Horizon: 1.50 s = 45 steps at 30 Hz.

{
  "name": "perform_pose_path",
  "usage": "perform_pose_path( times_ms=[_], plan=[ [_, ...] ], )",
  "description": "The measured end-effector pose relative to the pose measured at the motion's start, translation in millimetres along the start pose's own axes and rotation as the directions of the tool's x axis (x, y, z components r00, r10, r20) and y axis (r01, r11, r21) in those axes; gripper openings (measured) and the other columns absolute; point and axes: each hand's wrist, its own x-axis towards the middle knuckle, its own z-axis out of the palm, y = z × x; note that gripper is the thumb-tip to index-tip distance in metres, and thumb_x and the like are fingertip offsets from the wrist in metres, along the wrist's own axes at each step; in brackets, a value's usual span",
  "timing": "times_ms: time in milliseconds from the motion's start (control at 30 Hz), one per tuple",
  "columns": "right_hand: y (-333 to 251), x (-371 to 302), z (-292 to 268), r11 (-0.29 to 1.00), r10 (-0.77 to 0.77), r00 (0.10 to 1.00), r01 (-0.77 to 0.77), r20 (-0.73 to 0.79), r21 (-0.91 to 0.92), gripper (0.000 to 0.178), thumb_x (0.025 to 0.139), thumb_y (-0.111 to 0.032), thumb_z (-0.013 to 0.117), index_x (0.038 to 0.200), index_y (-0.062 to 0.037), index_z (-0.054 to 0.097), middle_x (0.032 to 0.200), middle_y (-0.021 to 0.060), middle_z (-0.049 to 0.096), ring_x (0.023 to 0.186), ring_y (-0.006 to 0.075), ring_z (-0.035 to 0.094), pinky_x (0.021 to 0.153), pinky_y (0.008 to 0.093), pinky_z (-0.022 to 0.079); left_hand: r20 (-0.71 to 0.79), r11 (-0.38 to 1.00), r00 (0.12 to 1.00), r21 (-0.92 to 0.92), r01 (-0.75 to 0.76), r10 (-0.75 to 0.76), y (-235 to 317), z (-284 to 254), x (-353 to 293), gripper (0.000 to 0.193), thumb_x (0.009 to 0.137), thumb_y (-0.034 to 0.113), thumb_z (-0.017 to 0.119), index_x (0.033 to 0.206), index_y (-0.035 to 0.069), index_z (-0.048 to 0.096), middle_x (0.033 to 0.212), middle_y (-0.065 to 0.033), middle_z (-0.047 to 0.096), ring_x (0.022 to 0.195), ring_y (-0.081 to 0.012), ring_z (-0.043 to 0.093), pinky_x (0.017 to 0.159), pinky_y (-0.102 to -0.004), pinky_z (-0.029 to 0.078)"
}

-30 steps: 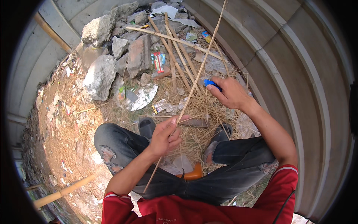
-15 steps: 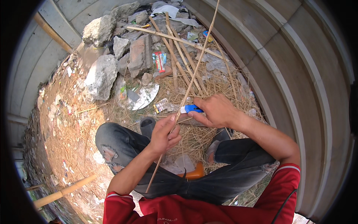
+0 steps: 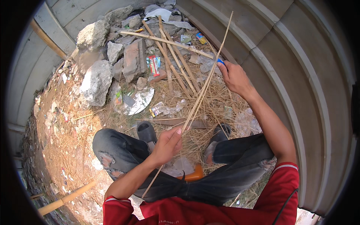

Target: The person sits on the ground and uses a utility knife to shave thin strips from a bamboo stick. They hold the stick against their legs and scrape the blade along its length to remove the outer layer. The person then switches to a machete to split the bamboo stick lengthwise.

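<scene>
A long thin bamboo stick (image 3: 226, 34) slants from my lap up to the far right. My left hand (image 3: 167, 145) is closed around its lower part, over my left thigh. Beyond the left hand the bamboo shows as more than one thin strip, fanned narrowly apart. My right hand (image 3: 237, 79) grips a blue utility knife (image 3: 221, 61), mostly hidden by the fingers. The knife rests against the stick well up its length, close to the corrugated wall. Its blade cannot be made out.
Loose bamboo pieces (image 3: 173, 56) lie crossed on straw ahead, beside broken concrete chunks (image 3: 96, 80) and litter. A corrugated metal wall (image 3: 277, 71) rises on the right. An orange object (image 3: 195, 173) lies between my legs. A bamboo pole (image 3: 67, 197) is at lower left.
My right hand has moved the knife from beside my left hand up and away along the stick. The strips now stand apart. My left hand keeps its hold.
</scene>
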Motion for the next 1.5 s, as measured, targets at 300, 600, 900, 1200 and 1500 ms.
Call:
perform_pose_path(
  times_ms=[300, 600, 900, 1200, 1500],
  plan=[
    [60.6, -9.7, -2.9, 0.981, 0.095, 0.989, -0.113, -0.115, -0.160, 0.054, 0.108, -0.051, 0.044, 0.095, -0.0033, 0.065, 0.077, 0.0251, 0.067, 0.082, 0.0503, 0.064, 0.073, 0.0590, 0.047, 0.079, 0.989, 0.991, -0.093, 0.118, -0.111, -10.0, 12.3, 3.4, 0.045, 0.115, 0.033, 0.043, 0.141, -0.001, 0.055, 0.064, 0.0092, 0.031, 0.051, -0.0025, 0.027, 0.048, -0.0229, 0.025],
    [67.6, -7.9, 17.4, 0.984, 0.144, 0.981, -0.127, -0.127, 0.127, 0.053, 0.107, -0.052, 0.047, 0.093, -0.0033, 0.061, 0.065, 0.0198, 0.060, 0.063, 0.0410, 0.061, 0.061, 0.0528, 0.047, 0.202, 0.894, 0.948, -0.333, 0.301, -0.244, 9.2, 0.4, -0.7, 0.050, 0.115, 0.035, 0.037, 0.145, -0.003, 0.050, 0.058, 0.0076, 0.031, 0.040, -0.0039, 0.027, 0.036, -0.0220, 0.025],
    [63.3, 2.4, 1.1, -0.058, 0.034, 0.903, -0.426, 0.428, 0.903, 0.048, 0.106, -0.054, 0.049, 0.079, -0.0145, 0.044, 0.057, -0.0071, 0.032, 0.042, 0.0064, 0.029, 0.040, 0.0249, 0.022, 0.324, 0.772, 0.901, -0.478, 0.420, -0.290, 15.4, -4.5, -0.3, 0.052, 0.115, 0.038, 0.036, 0.148, -0.002, 0.047, 0.056, 0.0083, 0.029, 0.038, -0.0032, 0.028, 0.033, -0.0207, 0.026],
    [68.5, -9.3, -17.2, 0.816, 0.329, 0.914, -0.150, -0.236, 0.558, 0.036, 0.091, -0.027, 0.080, 0.114, -0.0027, 0.068, 0.069, -0.0070, 0.049, 0.063, 0.0042, 0.041, 0.058, 0.0255, 0.032, 0.171, 0.961, 0.966, -0.165, 0.220, -0.192, 2.7, 0.5, 0.3, 0.050, 0.115, 0.037, 0.039, 0.144, -0.001, 0.053, 0.058, 0.0082, 0.029, 0.043, -0.0038, 0.025, 0.041, -0.0223, 0.025],
    [71.7, -5.2, -9.5, 0.758, 0.338, 0.897, -0.081, -0.285, 0.647, 0.034, 0.092, -0.027, 0.080, 0.107, 0.0032, 0.075, 0.086, 0.0035, 0.071, 0.073, 0.0085, 0.057, 0.068, 0.0267, 0.046, 0.057, 0.969, 0.998, 0.244, -0.048, 0.035, -20.1, 4.7, 4.1, 0.042, 0.113, 0.032, 0.045, 0.139, 0.001, 0.060, 0.061, 0.0059, 0.040, 0.052, -0.0059, 0.040, 0.051, -0.0260, 0.035]
  ],
)
